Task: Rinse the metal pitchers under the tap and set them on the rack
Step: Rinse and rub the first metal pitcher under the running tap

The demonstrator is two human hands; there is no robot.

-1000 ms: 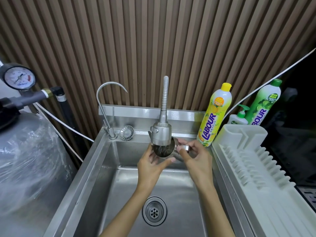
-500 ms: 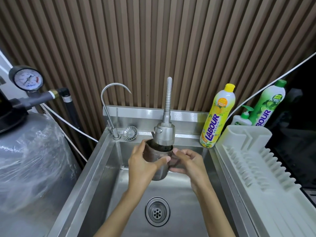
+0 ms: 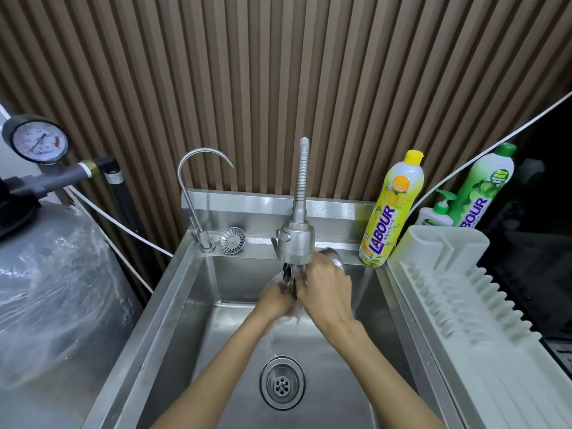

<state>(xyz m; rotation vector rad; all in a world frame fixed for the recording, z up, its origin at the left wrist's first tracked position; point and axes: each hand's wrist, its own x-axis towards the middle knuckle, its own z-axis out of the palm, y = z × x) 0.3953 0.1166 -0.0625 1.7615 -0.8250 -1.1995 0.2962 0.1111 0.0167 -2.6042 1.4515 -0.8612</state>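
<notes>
A metal pitcher [image 3: 334, 258] lies tipped over under the spray tap head [image 3: 295, 244], its rounded base pointing back and to the right. Most of it is hidden by my hands. My right hand [image 3: 328, 292] grips it from above, fingers curled over its body. Just left of and below it, my left hand [image 3: 275, 300] curls around the pitcher's lower, open end, blurred by the running water. Water streams off both hands into the steel sink [image 3: 198, 320]. The white drying rack [image 3: 458, 295] stands to the right of the sink with nothing on it.
A thin gooseneck tap [image 3: 193, 193] and a loose strainer [image 3: 232, 240] sit at the sink's back left. A yellow dish-soap bottle [image 3: 391, 212], a pump bottle [image 3: 436, 213] and a green bottle [image 3: 483, 187] stand behind the rack. A plastic-wrapped tank [image 3: 52, 280] with a gauge [image 3: 38, 142] is on the left. The drain [image 3: 281, 382] is near me.
The pitcher stood upright under the tap with my left hand around its body. It is now tipped over with its base back right, and my right hand has moved on top of it.
</notes>
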